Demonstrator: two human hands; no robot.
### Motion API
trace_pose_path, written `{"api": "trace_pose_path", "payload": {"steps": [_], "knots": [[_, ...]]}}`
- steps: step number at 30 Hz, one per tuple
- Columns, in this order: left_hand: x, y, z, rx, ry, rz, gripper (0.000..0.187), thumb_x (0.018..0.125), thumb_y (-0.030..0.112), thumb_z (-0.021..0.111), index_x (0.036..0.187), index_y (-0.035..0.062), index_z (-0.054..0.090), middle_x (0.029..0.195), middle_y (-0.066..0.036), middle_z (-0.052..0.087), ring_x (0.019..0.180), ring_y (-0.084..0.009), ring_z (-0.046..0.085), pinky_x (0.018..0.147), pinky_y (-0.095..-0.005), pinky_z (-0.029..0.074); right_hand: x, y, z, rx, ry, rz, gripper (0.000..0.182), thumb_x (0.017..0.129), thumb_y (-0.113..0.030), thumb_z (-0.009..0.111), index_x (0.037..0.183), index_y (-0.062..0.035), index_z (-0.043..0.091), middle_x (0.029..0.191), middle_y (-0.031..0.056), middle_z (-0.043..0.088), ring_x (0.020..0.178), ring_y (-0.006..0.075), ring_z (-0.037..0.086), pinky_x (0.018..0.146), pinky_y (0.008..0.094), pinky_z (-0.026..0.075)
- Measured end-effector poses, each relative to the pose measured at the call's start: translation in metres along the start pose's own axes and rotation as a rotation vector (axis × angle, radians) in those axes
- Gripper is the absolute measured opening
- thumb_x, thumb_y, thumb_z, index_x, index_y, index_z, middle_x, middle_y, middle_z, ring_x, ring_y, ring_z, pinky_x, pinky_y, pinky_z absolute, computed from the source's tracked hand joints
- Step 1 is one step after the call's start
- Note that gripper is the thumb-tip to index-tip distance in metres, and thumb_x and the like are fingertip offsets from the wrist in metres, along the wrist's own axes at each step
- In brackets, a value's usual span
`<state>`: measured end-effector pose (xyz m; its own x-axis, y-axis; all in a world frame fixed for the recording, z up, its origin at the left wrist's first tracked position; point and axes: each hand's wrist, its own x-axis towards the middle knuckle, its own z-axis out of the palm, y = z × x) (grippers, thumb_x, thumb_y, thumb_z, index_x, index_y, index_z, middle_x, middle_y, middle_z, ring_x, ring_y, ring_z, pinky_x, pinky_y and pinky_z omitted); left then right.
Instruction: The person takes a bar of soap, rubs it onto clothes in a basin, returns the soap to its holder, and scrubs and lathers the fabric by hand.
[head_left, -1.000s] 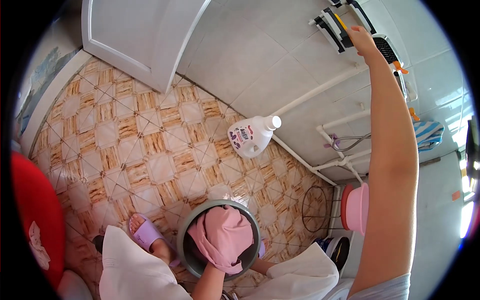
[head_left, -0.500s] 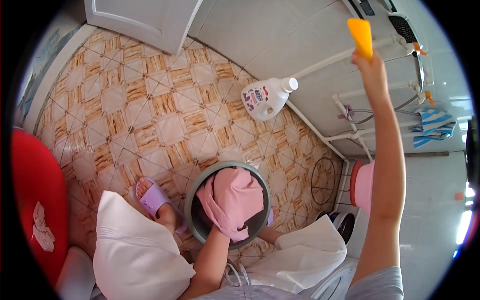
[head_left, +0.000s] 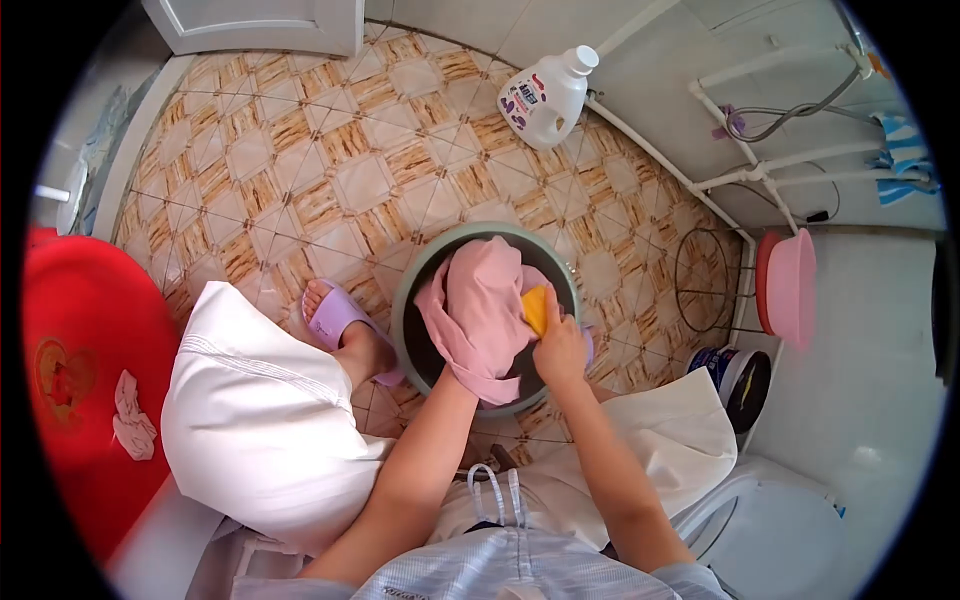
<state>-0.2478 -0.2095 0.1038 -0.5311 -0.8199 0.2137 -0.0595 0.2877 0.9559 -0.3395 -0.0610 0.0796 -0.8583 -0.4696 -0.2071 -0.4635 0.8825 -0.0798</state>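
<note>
A pink cloth [head_left: 484, 290] lies bunched over my left hand inside a grey-green bucket [head_left: 408, 355]. The cloth covers that hand down to the wrist, so its fingers are hidden; only my left forearm [head_left: 430, 450] shows below it. My right hand [head_left: 561, 350] is closed on a yellow, soap-like bar [head_left: 535, 310] at the cloth's right side, over the bucket. The bar appears to touch the cloth. Most of its length is hidden by the hand and cloth.
A white detergent bottle [head_left: 543, 100] stands on the tiled floor by the wall. At left is a red basin [head_left: 95, 320] with a crumpled cloth [head_left: 133, 420]. Pink basins [head_left: 793, 290], a wire rack [head_left: 703, 280] and a dark-lidded tub [head_left: 745, 390] are at right.
My right hand has come down from high near the wall pipes to the bucket, carrying the yellow bar to the pink cloth. My left hand stays under the cloth. The view has shifted.
</note>
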Motion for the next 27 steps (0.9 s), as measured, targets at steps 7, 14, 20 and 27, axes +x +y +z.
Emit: {"api": "trace_pose_path", "payload": {"steps": [7,14,20,27], "knots": [[0.002,0.028,0.026,-0.325,-0.203,-0.128,0.06,0.077,0.029,0.068,0.128,0.0058,0.044,0.127,-0.015,0.05,0.12,-0.0249,0.046,0.105,-0.0379,0.032,-0.047,-0.014,0.002,0.055,-0.01,-0.16,0.08,0.071,-0.005,0.059,0.144,-0.0175,0.028,0.084,0.0162,0.055,0.075,0.0333,0.059,0.065,0.0426,0.049],[-0.002,0.04,0.027,0.561,-0.308,0.549,0.056,0.075,0.027,0.072,0.122,0.0037,0.05,0.122,-0.012,0.054,0.113,-0.0207,0.053,0.091,-0.0355,0.046,-0.031,0.011,-0.039,0.289,0.103,0.171,0.081,0.071,-0.001,0.057,0.144,-0.0195,0.028,0.084,0.0166,0.057,0.074,0.0362,0.059,0.066,0.0444,0.048],[-0.028,0.003,0.02,-0.016,-0.472,-0.038,0.059,0.078,0.019,0.071,0.128,0.0012,0.046,0.124,-0.01,0.055,0.112,-0.0197,0.054,0.097,-0.0334,0.043,-0.034,-0.002,0.005,0.135,0.185,0.0,0.077,0.073,-0.008,0.058,0.143,-0.0209,0.031,0.082,0.0117,0.057,0.074,0.0291,0.059,0.063,0.0412,0.048],[-0.008,0.05,0.019,0.09,-0.55,0.372,0.041,0.082,0.014,0.062,0.119,0.0028,0.052,0.117,-0.011,0.058,0.109,-0.026,0.055,0.095,-0.0357,0.043,-0.067,-0.041,-0.028,0.281,0.237,-0.257,0.077,0.075,-0.009,0.057,0.144,-0.025,0.029,0.079,0.0116,0.056,0.071,0.0288,0.06,0.061,0.0394,0.049]]}}
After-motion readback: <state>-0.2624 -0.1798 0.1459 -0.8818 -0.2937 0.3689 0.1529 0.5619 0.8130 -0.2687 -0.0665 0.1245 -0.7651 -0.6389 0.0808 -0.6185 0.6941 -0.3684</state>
